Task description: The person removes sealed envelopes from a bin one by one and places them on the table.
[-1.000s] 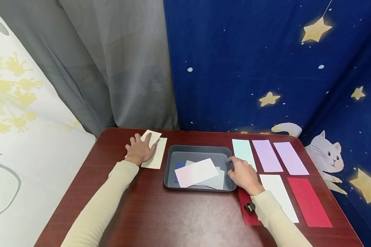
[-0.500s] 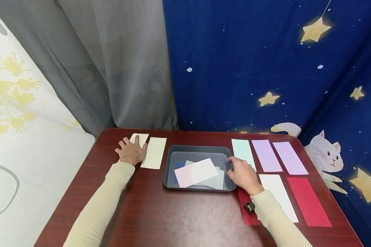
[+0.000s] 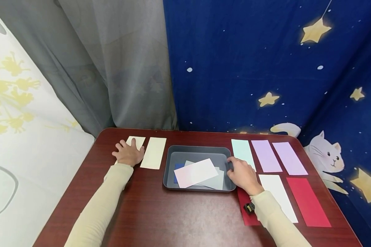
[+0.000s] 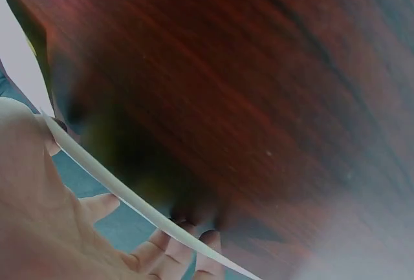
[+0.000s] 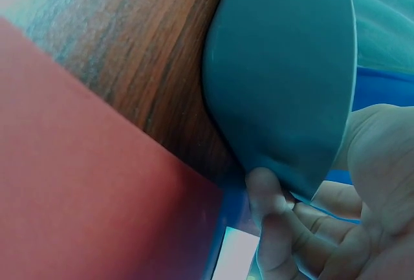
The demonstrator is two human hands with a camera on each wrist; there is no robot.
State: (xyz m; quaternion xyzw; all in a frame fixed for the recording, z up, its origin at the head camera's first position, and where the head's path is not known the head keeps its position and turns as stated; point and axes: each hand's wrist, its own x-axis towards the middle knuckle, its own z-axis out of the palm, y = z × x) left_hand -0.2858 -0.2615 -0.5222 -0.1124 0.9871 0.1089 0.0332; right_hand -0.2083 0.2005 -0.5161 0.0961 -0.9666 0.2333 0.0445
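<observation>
My left hand (image 3: 128, 153), fingers spread, is over a cream paper card (image 3: 138, 141) at the table's back left. In the left wrist view the card (image 4: 123, 193) is edge-on and slightly bowed, with thumb and fingertips reaching past its edge. A second cream card (image 3: 153, 153) lies flat just to the right. My right hand (image 3: 245, 175) grips the right rim of a dark grey tray (image 3: 177, 154). Overlapping in the tray are a pink-and-white card (image 3: 195, 173), grey cards (image 3: 219, 180) and a blue card (image 3: 177, 166).
On the right of the brown table (image 3: 173, 219) lie a mint card (image 3: 243, 151), two lilac cards (image 3: 267, 156), a white card (image 3: 278, 197) and a red card (image 3: 308, 201). Another red card (image 3: 246, 212) is partly under my right wrist. Curtains hang behind.
My left hand has carried the cream card left, off the other cream card, and then slightly nearer. My right hand and the tray have stayed in place.
</observation>
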